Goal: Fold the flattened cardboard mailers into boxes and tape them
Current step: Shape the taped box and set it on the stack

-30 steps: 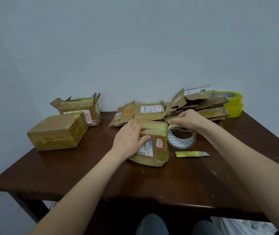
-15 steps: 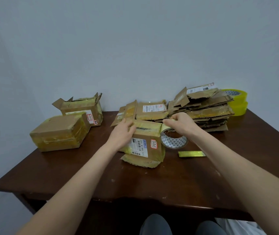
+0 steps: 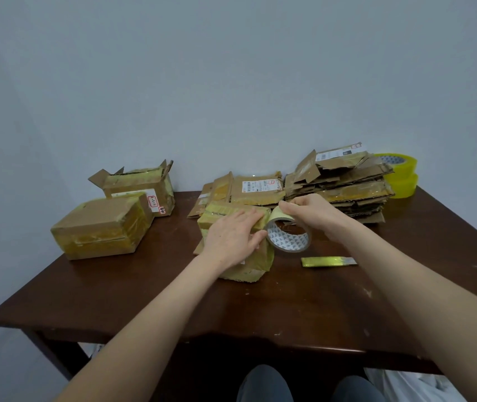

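A small folded cardboard box [image 3: 220, 213] with yellowish tape stands in the middle of the dark wooden table [image 3: 144, 297]. My left hand [image 3: 233, 236] lies flat across its top and front, fingers straight, pressing on it. My right hand [image 3: 309, 211] grips a roll of tape [image 3: 288, 237] right beside the box, with a strip of tape running from the roll onto the box's right edge. Flattened mailers lie behind in a tall stack [image 3: 344, 187] and a lower pile [image 3: 249, 188].
Two finished boxes stand at the left: a taped one [image 3: 101, 227] and one with raised flaps [image 3: 141, 184]. Two yellow tape rolls [image 3: 399, 175] are stacked at the back right. A yellow utility knife [image 3: 328, 261] lies right of the box. My knees show under the table's front edge.
My left hand slid from the box's left side across its top toward the right edge. My right hand stayed on the tape roll next to the box.
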`<state>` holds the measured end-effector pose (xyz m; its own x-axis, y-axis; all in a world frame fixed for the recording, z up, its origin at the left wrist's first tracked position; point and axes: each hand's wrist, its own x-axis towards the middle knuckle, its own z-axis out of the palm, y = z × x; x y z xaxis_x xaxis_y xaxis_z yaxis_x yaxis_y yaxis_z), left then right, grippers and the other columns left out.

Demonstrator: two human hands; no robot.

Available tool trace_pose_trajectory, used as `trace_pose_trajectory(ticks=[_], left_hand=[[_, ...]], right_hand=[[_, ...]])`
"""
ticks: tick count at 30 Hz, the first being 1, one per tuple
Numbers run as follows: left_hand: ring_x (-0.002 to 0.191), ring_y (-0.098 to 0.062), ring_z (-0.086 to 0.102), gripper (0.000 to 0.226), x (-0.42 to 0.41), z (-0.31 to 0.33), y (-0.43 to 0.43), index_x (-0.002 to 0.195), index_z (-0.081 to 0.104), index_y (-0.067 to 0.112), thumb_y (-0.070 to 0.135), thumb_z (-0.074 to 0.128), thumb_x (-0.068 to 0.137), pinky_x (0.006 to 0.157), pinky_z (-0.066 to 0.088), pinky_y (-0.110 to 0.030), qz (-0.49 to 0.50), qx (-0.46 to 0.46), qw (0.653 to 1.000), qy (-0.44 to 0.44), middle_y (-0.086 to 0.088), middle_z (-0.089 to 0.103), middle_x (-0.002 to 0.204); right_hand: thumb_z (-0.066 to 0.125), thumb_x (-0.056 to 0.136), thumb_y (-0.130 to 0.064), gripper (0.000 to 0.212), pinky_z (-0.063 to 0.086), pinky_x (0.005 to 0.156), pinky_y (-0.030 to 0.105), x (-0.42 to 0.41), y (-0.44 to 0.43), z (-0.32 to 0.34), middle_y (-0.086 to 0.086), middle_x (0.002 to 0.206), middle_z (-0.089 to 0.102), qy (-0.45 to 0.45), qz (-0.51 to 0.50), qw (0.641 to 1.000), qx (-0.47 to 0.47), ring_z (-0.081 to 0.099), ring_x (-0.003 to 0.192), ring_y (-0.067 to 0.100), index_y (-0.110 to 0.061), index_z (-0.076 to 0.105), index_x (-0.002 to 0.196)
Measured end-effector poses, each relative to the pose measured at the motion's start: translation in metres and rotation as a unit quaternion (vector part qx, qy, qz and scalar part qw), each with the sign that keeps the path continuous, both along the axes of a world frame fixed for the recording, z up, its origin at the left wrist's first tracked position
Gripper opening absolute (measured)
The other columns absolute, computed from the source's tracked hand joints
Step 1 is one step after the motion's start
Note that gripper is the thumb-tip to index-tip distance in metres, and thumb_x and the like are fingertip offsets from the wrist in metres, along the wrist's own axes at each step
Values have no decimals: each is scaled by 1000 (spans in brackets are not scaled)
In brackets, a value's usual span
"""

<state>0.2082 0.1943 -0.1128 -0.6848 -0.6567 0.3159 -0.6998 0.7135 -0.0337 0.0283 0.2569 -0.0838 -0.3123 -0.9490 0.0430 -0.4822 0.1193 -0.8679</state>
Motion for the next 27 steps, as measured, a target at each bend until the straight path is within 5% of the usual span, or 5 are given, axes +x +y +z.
trace_pose_trajectory(ticks=[6,15,20,24,27], left_hand=[[143,-17,24,52,-1,-4,-3,150,21,36,47,29,100,113,21,-34,16,-21,999,-23,8,22,157],[143,-20,26,49,0,-5,-6,149,18,41,46,25,101,111,24,-35,10,-40,998,-42,9,21,158],[142,-22,29,46,2,-5,-9,147,21,45,45,26,101,111,27,-37,16,-37,998,-38,8,25,157],[140,-23,32,45,3,-5,-18,146,25,45,44,27,100,110,29,-39,11,-32,999,-36,7,28,155],[140,-25,32,44,1,-8,-18,145,26,46,44,26,101,109,29,-39,9,-51,998,-31,6,29,155]], right_hand=[[65,89,-43,37,44,56,21,-8,5,-1,2,73,70,-60,11,998,8,61,63,12,-6,73,93],[65,87,-43,36,45,54,25,-19,4,6,6,70,67,114,8,993,23,62,64,18,-8,70,76],[63,85,-40,39,30,52,28,-19,2,8,2,56,45,239,-29,969,54,43,54,19,-11,51,61],[63,85,-42,43,40,55,29,-25,5,3,7,68,60,254,-50,964,58,55,62,22,1,69,82],[61,88,-39,35,48,62,29,-27,3,1,6,101,66,236,-27,970,54,60,82,20,-12,68,108]])
